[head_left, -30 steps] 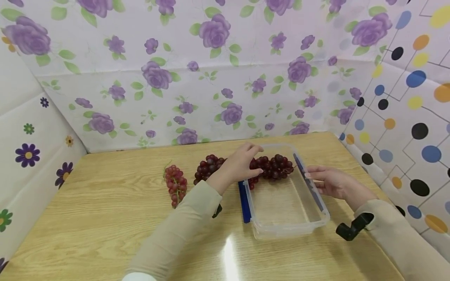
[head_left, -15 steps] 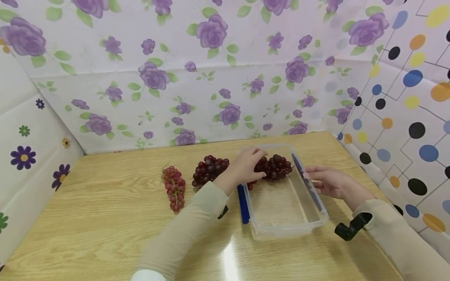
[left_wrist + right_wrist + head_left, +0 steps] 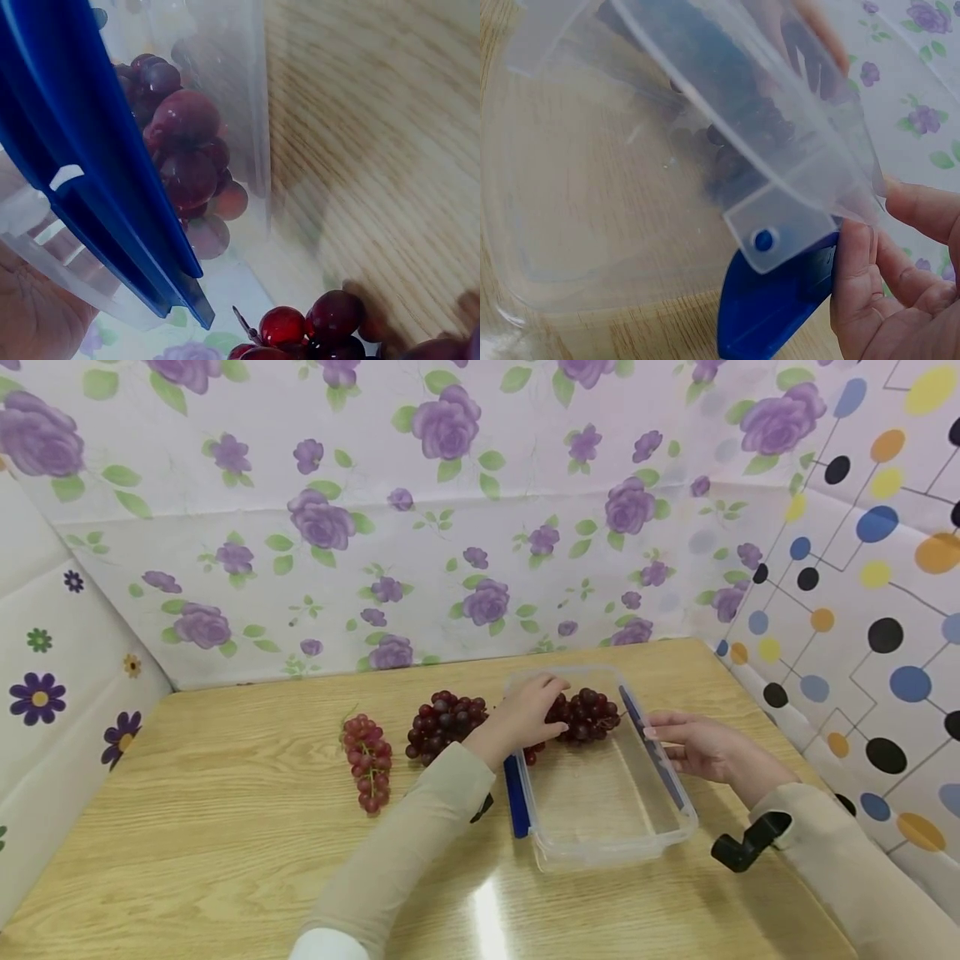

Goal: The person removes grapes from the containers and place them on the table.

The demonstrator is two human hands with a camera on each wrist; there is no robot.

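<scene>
My left hand (image 3: pixel 525 714) reaches over the left rim of a clear plastic food container (image 3: pixel 607 853), above the dark grapes (image 3: pixel 590 720) inside. Its thumb and index finger stand apart beside these grapes; the other fingertips are hidden. In the left wrist view, grapes (image 3: pixel 187 142) show through the container's wall beyond a blue clip (image 3: pixel 97 127), with part of the palm behind the rim. At the container's right side, my right hand (image 3: pixel 705 747) holds the edge with its fingertips. The right wrist view shows these fingers (image 3: pixel 855 277) at the wall beside another blue clip (image 3: pixel 776 300).
A dark bunch of grapes (image 3: pixel 444 722) lies on the wooden table (image 3: pixel 225 827) just left of the container. Farther left lies a smaller red bunch (image 3: pixel 367 764). Patterned sheets (image 3: pixel 390 568) enclose the back and sides of the table.
My left hand has shifted slightly right and deeper over the container. My right hand keeps its place at the container's edge. The head view has shifted a little.
</scene>
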